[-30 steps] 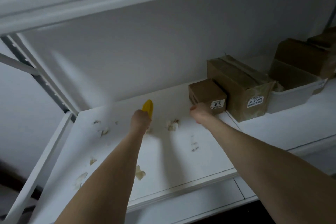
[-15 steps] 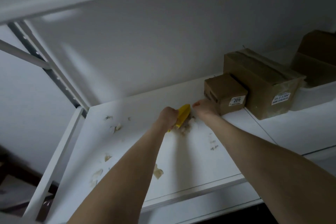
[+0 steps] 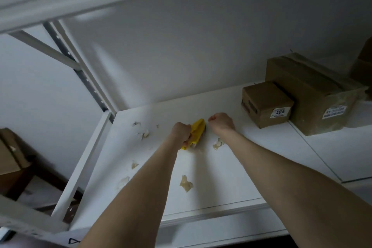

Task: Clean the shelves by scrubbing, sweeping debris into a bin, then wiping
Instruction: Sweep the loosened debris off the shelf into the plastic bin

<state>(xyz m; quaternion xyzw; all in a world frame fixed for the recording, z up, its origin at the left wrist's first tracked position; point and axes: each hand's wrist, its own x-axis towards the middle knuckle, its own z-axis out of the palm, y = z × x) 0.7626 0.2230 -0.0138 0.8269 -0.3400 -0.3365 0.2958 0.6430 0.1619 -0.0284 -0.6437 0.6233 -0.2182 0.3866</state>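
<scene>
Left hand (image 3: 181, 134): I see its fingers wrapped tight round the yellow scrubber (image 3: 198, 132).
Yellow scrubber: down on the white shelf (image 3: 261, 157), near the back wall, between the two hands, its far end just beside the right hand.
Right hand (image 3: 222, 124): curled into a fist on the shelf; I see nothing inside it.
Debris (image 3: 186, 184): pale scraps scattered on the shelf, one beside the right wrist.
Small box (image 3: 265, 104): at the right, close against the large box (image 3: 316, 94).
</scene>
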